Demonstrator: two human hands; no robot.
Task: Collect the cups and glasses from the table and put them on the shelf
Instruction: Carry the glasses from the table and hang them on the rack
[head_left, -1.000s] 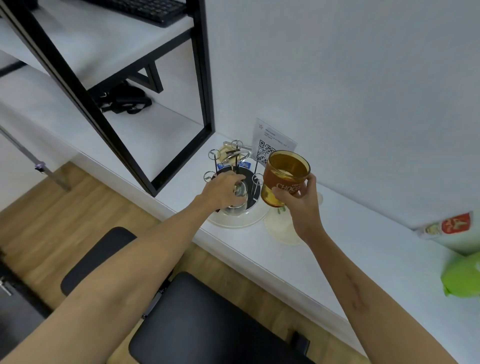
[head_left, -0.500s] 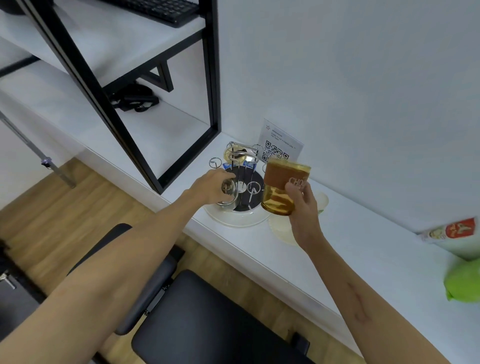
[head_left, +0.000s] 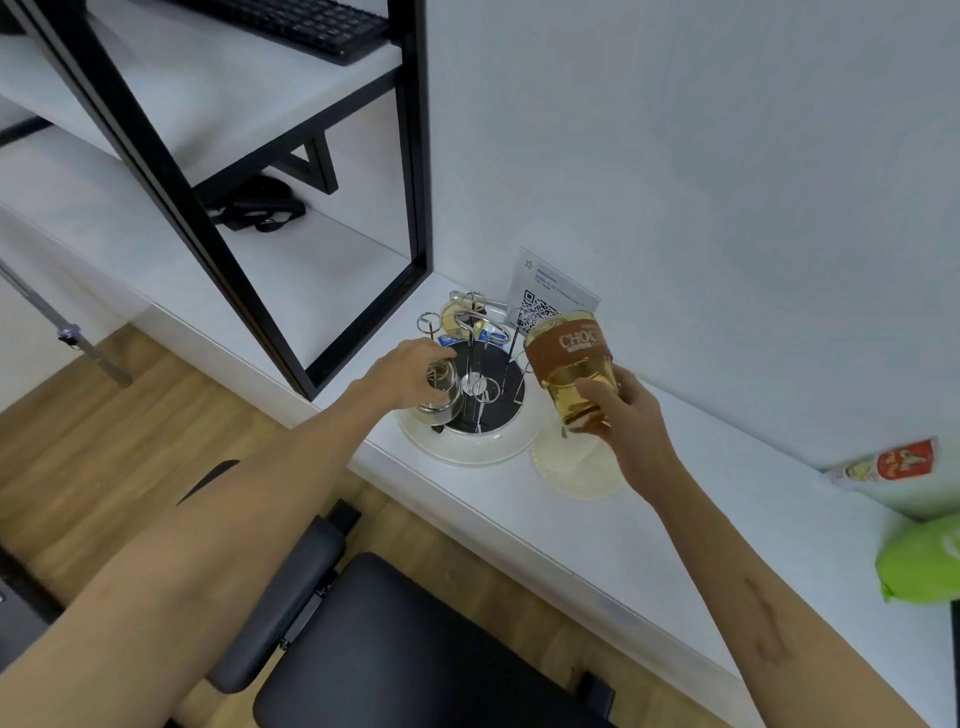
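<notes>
My right hand (head_left: 631, 421) grips an amber glass (head_left: 574, 366) with a brown printed band, holding it upright above the white table (head_left: 597, 525), just right of a wire cup rack (head_left: 475, 364). My left hand (head_left: 408, 371) holds a small clear glass (head_left: 441, 389) at the rack's left side, over its round white tray (head_left: 467, 452). The rack's chrome prongs rise from a black disc between my two hands. A black-framed shelf (head_left: 249, 104) with white boards stands to the left of the rack.
A round pale coaster (head_left: 576, 465) lies under the amber glass. A QR-code card (head_left: 545, 299) leans on the wall behind the rack. A keyboard (head_left: 311, 23) sits on the upper shelf, a black strap (head_left: 254, 208) lower. A green bag (head_left: 919, 561) and packet (head_left: 883, 465) lie right. A black chair (head_left: 405, 649) is below.
My right hand has turned the amber glass from tilted toward me to upright and moved it slightly right. My left hand drew the small clear glass leftward, off the rack's middle.
</notes>
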